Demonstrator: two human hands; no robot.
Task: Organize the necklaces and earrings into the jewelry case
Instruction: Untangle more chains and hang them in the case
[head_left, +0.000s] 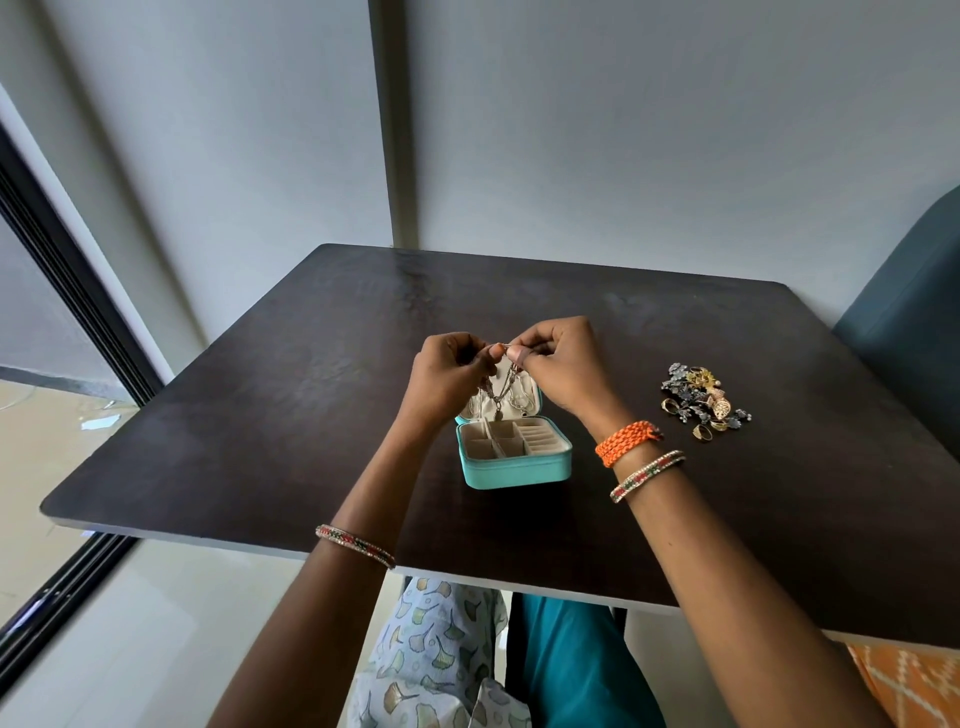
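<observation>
I have a necklace (500, 387) up between both hands, over the raised lid (524, 387) of the case (514, 465). My left hand (449, 376) pinches one end of the chain between thumb and curled fingers; my right hand (558, 366) pinches the other end the same way, close beside it. The two grips nearly meet at the top, so I judge I am working the clasp or a hook there, though the fitting itself is too small to make out. The chain hangs down in a loop in front of the lid's pale lining, its lowest part just above the tray.

It feels like a light, limp thing to me: thin links with no stiffness, so it will swing, twist and tangle if I let it go slack. It is fine enough to slip from a loose pinch, and probably delicate at the clasp. The ends are the right place to hold it, with fingertips only, keeping the loop hanging free.

The tray's (540, 441) small square cells and ring rolls look bare from here. The pile (701, 402) of earrings and other pieces lies on the table (311, 364) to my right, well apart from the case, not yet sorted.
</observation>
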